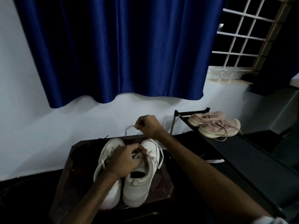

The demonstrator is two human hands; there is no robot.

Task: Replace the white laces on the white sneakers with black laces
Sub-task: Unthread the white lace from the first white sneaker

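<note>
The white sneakers [140,188] are seen side by side on the middle of a dark wooden stool [68,183], toes pointed toward its far edge. The task is judged to be at an early stage. A white lace [128,128] is being drawn out of the shoe nearer the stool's right side. One end is pinched tightly in the right hand [149,125], which is raised above the stool's far edge. The crossings over the tongue are gripped by the curled fingers of the left hand [124,159]. Lace can be seen looped along both sides of this shoe, so its removal is taken as unfinished. The shoe nearer the stool's left side is laced in white throughout. No black lace is threaded anywhere. A thin dark strand [103,137] lies at the stool's far edge, but whether it is a black lace cannot be told.

Little bare wood is left around the shoes, and the heels sit close to the stool's near edge. Open air is available above the stool for pulling. A wall [40,126] stands just beyond the far edge, and a black rack [242,152] carrying pink shoes [216,125] stands to the stool's right.
</note>
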